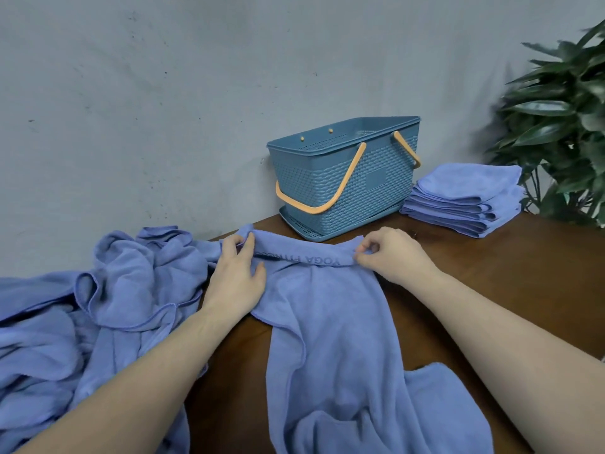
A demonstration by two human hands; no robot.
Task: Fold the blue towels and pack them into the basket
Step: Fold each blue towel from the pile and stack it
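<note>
With my left hand (236, 279) and right hand (391, 255) each pinching the far hem of the rumpled blue microfibre towel (330, 322) at twelve o'clock, I should tug it taut and square before folding toward the blue woven-plastic basket (347, 178) at one o'clock.

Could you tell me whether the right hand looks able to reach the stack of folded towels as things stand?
Probably yes: bare table lies between the right hand and the stack of folded towels, though it must first release the towel.
</note>
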